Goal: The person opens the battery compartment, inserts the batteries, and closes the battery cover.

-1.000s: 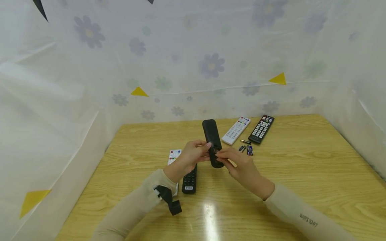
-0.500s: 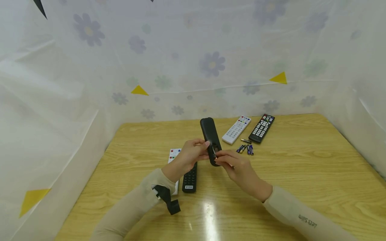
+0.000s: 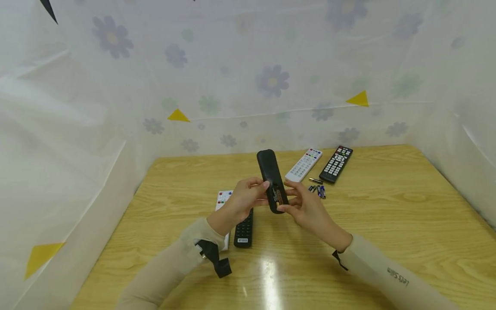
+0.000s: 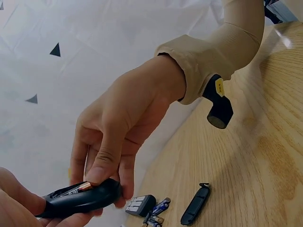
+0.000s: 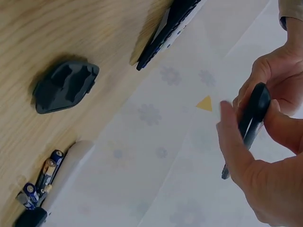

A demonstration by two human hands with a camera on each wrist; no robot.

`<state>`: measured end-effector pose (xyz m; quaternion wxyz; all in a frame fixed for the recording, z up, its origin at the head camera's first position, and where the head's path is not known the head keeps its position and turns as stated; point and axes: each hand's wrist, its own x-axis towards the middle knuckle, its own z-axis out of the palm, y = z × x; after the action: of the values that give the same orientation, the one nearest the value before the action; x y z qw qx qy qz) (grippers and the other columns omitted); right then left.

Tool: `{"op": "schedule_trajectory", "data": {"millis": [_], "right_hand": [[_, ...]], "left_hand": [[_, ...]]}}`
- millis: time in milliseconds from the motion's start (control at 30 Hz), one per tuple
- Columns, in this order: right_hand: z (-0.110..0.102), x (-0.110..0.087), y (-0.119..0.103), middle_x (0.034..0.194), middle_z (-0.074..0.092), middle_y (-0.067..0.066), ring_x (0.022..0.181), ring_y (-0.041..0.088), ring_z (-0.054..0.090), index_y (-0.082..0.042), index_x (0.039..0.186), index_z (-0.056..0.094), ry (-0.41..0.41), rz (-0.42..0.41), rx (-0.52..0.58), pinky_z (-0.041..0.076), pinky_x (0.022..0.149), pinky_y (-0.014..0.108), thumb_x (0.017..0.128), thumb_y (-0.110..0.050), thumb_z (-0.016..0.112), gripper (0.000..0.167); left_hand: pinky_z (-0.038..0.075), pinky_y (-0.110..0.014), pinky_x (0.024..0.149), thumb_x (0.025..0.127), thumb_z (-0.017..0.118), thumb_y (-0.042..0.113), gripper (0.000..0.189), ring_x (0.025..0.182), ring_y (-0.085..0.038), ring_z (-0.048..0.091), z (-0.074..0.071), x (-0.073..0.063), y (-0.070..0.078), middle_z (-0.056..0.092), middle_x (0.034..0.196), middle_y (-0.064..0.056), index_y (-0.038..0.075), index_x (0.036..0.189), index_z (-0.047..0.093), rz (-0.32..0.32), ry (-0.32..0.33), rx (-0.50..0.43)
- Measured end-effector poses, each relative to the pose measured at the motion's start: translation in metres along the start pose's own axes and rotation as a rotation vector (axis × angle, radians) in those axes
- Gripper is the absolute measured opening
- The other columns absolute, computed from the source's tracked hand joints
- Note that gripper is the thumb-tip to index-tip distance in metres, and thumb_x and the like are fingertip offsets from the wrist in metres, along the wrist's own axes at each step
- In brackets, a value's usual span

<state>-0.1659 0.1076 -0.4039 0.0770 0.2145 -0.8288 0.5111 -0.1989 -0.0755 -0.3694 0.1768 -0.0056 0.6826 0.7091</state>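
A black remote control (image 3: 271, 170) is held up over the table, its back facing up and its battery compartment uncovered. Batteries (image 3: 278, 196) lie inside the compartment, with copper and black casings showing. My left hand (image 3: 245, 199) grips the left side, thumb on the back and fingers underneath. On the right side, my right hand (image 3: 309, 209) holds the lower end, its thumb at the compartment and its fingers along the edge. The left wrist view shows the right thumb right at a battery end (image 4: 85, 186). A black battery cover (image 4: 195, 204) lies on the table.
A white remote (image 3: 304, 165) and a black one (image 3: 336, 164) lie at the back right, near several loose batteries (image 3: 320, 191). Under my left forearm are another white remote (image 3: 224, 198) and a black remote (image 3: 243, 232). Plastic sheeting (image 3: 224, 86) encloses the wooden table (image 3: 372, 206).
Half a second ago my right fingertips pinched a battery slanting in the compartment; now it lies in place, and the right hand has turned to hold the remote's edge. The left grip stays.
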Motion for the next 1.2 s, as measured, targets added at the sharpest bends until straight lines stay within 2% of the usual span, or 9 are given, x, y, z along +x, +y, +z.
{"op": "schedule_trajectory", "data": {"millis": [100, 233, 333, 433, 533, 667, 833, 1033, 1200], "right_hand": [[-0.001, 0.003, -0.001, 0.109, 0.064, 0.026, 0.083, 0.028, 0.07, 0.007, 0.134, 0.046, -0.059, 0.107, 0.083, 0.058, 0.064, 0.029, 0.084, 0.001, 0.072, 0.056], [-0.003, 0.006, 0.0, 0.105, 0.065, 0.023, 0.079, 0.025, 0.069, 0.007, 0.128, 0.052, -0.075, 0.174, 0.126, 0.057, 0.063, 0.031, 0.084, 0.001, 0.072, 0.049], [-0.005, 0.007, 0.002, 0.105, 0.064, 0.023, 0.079, 0.025, 0.069, 0.008, 0.125, 0.054, -0.098, 0.204, 0.145, 0.058, 0.066, 0.037, 0.084, 0.0, 0.073, 0.045], [-0.01, 0.008, 0.008, 0.107, 0.064, 0.021, 0.085, 0.025, 0.068, 0.007, 0.123, 0.056, -0.163, 0.222, 0.156, 0.058, 0.071, 0.042, 0.087, -0.008, 0.072, 0.042], [-0.021, 0.013, 0.02, 0.108, 0.065, 0.021, 0.09, 0.03, 0.067, 0.008, 0.122, 0.058, -0.207, 0.205, 0.141, 0.057, 0.077, 0.045, 0.093, -0.015, 0.066, 0.038], [-0.042, 0.021, 0.039, 0.103, 0.067, 0.021, 0.091, 0.033, 0.067, 0.008, 0.117, 0.062, -0.146, 0.166, -0.018, 0.057, 0.077, 0.041, 0.098, -0.018, 0.058, 0.032], [-0.061, 0.032, 0.063, 0.103, 0.067, 0.022, 0.093, 0.036, 0.064, 0.007, 0.112, 0.065, -0.077, 0.186, -0.265, 0.055, 0.074, 0.043, 0.096, -0.009, 0.06, 0.024], [-0.058, 0.043, 0.093, 0.111, 0.063, 0.028, 0.102, 0.043, 0.056, 0.014, 0.114, 0.06, -0.2, 0.236, -0.534, 0.049, 0.088, 0.05, 0.089, -0.009, 0.069, 0.036], [-0.052, 0.047, 0.1, 0.102, 0.064, 0.026, 0.092, 0.038, 0.048, 0.013, 0.109, 0.059, -0.254, 0.27, -0.665, 0.045, 0.077, 0.046, 0.085, -0.014, 0.074, 0.039]], "left_hand": [[0.058, -0.034, 0.079, 0.099, 0.055, 0.012, 0.021, 0.081, -0.018, 0.066, 0.001, 0.0, -0.001, 0.064, 0.108, -0.02, -0.006, 0.109, 0.058, 0.013, 0.002, 0.005], [0.057, -0.036, 0.081, 0.099, 0.054, 0.011, 0.02, 0.084, -0.02, 0.066, 0.003, -0.002, -0.001, 0.063, 0.111, -0.022, -0.007, 0.109, 0.057, 0.027, 0.002, 0.017], [0.057, -0.037, 0.083, 0.099, 0.054, 0.01, 0.02, 0.087, -0.022, 0.066, 0.004, -0.003, -0.001, 0.063, 0.113, -0.023, -0.007, 0.109, 0.057, 0.025, -0.003, 0.027], [0.056, -0.038, 0.085, 0.1, 0.054, 0.011, 0.022, 0.09, -0.024, 0.066, 0.003, -0.003, -0.001, 0.062, 0.114, -0.023, -0.007, 0.111, 0.056, 0.007, -0.011, 0.028], [0.056, -0.037, 0.085, 0.1, 0.054, 0.013, 0.025, 0.092, -0.024, 0.066, 0.0, -0.002, 0.0, 0.062, 0.114, -0.023, -0.006, 0.115, 0.056, -0.008, -0.008, 0.029], [0.057, -0.036, 0.082, 0.099, 0.055, 0.013, 0.024, 0.088, -0.022, 0.065, -0.004, 0.0, 0.002, 0.063, 0.112, -0.022, -0.006, 0.114, 0.057, -0.022, 0.019, 0.025], [0.057, -0.035, 0.081, 0.098, 0.056, 0.01, 0.022, 0.083, -0.02, 0.065, -0.007, 0.001, -0.002, 0.064, 0.109, -0.021, -0.007, 0.112, 0.057, -0.034, 0.033, 0.016], [0.056, -0.037, 0.084, 0.099, 0.055, 0.012, 0.022, 0.088, -0.022, 0.065, -0.009, 0.001, -0.006, 0.063, 0.111, -0.021, -0.006, 0.112, 0.056, -0.037, 0.012, 0.031], [0.056, -0.037, 0.084, 0.099, 0.055, 0.012, 0.022, 0.086, -0.021, 0.065, -0.008, 0.001, -0.006, 0.064, 0.109, -0.021, -0.006, 0.112, 0.057, -0.037, 0.005, 0.037]]}}
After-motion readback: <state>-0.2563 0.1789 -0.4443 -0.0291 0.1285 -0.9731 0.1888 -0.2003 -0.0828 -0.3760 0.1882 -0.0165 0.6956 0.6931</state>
